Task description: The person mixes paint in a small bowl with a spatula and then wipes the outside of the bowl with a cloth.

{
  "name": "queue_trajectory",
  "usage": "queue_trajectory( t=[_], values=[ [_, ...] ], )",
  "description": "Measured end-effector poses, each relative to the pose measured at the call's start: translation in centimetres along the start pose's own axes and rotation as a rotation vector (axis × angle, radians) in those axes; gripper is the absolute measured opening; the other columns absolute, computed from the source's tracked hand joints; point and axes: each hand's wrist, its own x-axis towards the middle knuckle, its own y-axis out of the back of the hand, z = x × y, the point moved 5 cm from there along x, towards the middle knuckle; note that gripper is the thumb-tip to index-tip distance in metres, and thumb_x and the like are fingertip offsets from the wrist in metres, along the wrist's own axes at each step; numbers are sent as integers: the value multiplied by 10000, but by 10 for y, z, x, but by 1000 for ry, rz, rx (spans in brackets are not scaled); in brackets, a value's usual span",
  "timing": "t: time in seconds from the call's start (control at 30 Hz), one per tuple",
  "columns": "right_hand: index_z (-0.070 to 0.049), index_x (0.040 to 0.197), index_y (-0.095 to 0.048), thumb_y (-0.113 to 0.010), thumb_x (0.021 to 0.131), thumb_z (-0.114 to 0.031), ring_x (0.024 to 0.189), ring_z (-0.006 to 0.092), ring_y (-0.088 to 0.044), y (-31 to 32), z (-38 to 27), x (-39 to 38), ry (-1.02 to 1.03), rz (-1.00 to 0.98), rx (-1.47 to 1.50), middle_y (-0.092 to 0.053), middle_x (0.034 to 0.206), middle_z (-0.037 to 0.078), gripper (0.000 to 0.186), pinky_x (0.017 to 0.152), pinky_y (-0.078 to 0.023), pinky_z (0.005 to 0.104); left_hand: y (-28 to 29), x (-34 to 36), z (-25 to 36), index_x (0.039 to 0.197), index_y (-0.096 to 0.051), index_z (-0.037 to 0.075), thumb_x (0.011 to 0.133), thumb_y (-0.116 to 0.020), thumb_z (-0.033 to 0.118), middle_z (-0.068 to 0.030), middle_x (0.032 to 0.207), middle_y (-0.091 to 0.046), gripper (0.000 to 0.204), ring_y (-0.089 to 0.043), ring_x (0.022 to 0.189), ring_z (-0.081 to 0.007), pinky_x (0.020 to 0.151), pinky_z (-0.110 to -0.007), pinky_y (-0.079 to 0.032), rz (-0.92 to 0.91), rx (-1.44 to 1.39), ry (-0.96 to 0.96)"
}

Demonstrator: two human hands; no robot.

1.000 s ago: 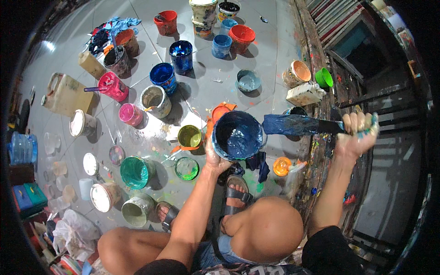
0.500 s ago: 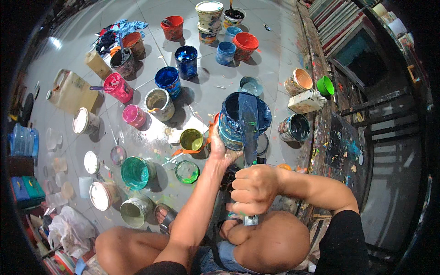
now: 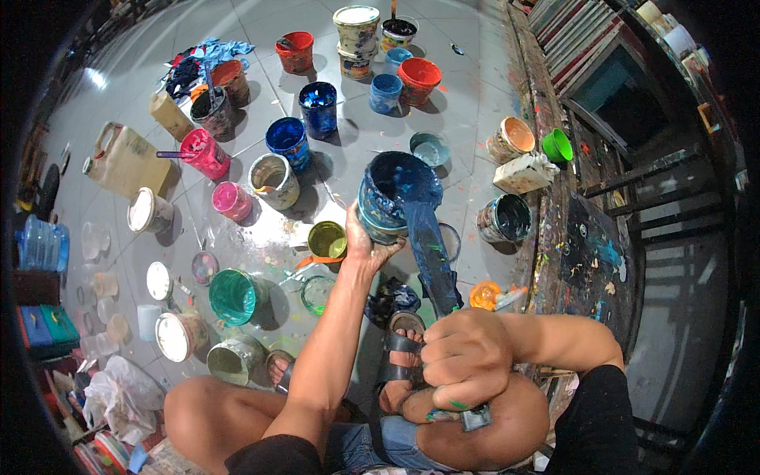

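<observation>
My left hand (image 3: 369, 244) grips the lower side of a dark blue paint bucket (image 3: 381, 207), which is lifted and tilted so that its open mouth shows. Wet dark blue paint coats the inside and rim. In my right hand (image 3: 467, 355), a closed fist, is a long flat spatula (image 3: 430, 249) smeared with the same blue. Its tip lies at the bucket's right rim, and the blade slants down to my fist. The end of the handle pokes out below the fist. Just left of my left hand stands a small olive-coloured paint tub (image 3: 327, 240) with an orange strip by it.
Around me on the grey tiled floor stand several paint tubs, including a green one (image 3: 235, 297), a pink one (image 3: 204, 154) and a black-paint one (image 3: 504, 218). A plastic jerrycan (image 3: 127, 162) is at the left. A paint-stained wooden bench (image 3: 590, 245) runs along the right.
The bucket has shifted slightly left with my left hand. My right fist has moved down and right, and the spatula has swung from across the bucket's mouth to its right rim.
</observation>
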Motion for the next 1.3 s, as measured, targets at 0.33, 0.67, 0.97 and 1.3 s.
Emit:
queue_trajectory(
  t=[0.33,0.67,0.97,1.3],
  values=[
    [-140,638,-590,-299,927,-418,393,172,-325,112,-15,-59,-214,1184,269,-529,532,65,497,444,-322,401,9,-7,-24,1207,-591,188,918,-304,637,-32,1049,-667,606,-648,773,-228,515,-337,-459,153,18,57],
    [-199,416,-322,-397,851,-399,360,211,-330,112,15,-260,-666,2285,24,-401,423,51,485,420,-293,384,11,-21,-28,1358,-508,134,927,-327,667,-122,1292,-593,709,-642,1084,-303,844,-489,-560,-61,-2,-14],
    [-106,1027,-591,-445,971,-342,718,236,-563,138,-59,-204,-552,2185,121,-611,1002,132,283,643,-484,384,82,-31,-63,1406,-448,159,916,-258,680,-116,1338,-556,740,-585,1155,-321,924,-569,-480,282,274,256],
    [-74,1362,-491,-437,1027,-402,627,122,-466,69,-58,-208,-1172,1860,174,-641,994,52,472,507,-377,260,213,-2,-53,1238,-551,53,944,-479,567,-130,1142,-638,597,-646,968,-247,714,-487,-601,543,738,-83]
  ],
)
